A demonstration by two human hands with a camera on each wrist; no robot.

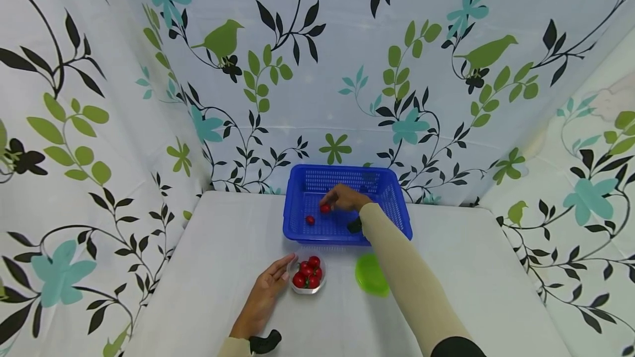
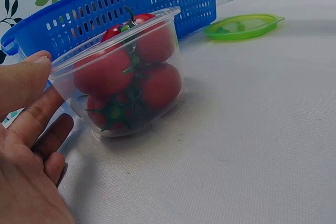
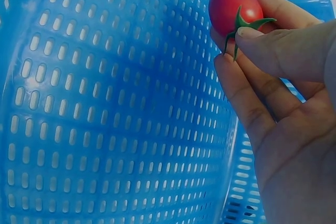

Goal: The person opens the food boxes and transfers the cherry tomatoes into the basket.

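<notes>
My right hand point(image 1: 346, 198) is inside the blue basket point(image 1: 297, 231), pinching a small red tomato point(image 3: 231, 10) with a green stem between thumb and fingers. Another small tomato point(image 1: 310, 220) lies on the basket floor to the left of that hand. In front of the basket, a clear plastic container point(image 2: 118, 134) holds several red tomatoes point(image 2: 160, 85) with green stems. Beside its left side is my left hand point(image 1: 265, 295), with thumb and index finger touching it near the rim. The other fingers of that hand are loosely bent.
A green lid point(image 1: 369, 275) lies on the white-covered table point(image 1: 223, 247), right of the container and partly behind the right sleeve in the head view. A patterned curtain point(image 1: 327, 98) hangs behind the basket and along both sides.
</notes>
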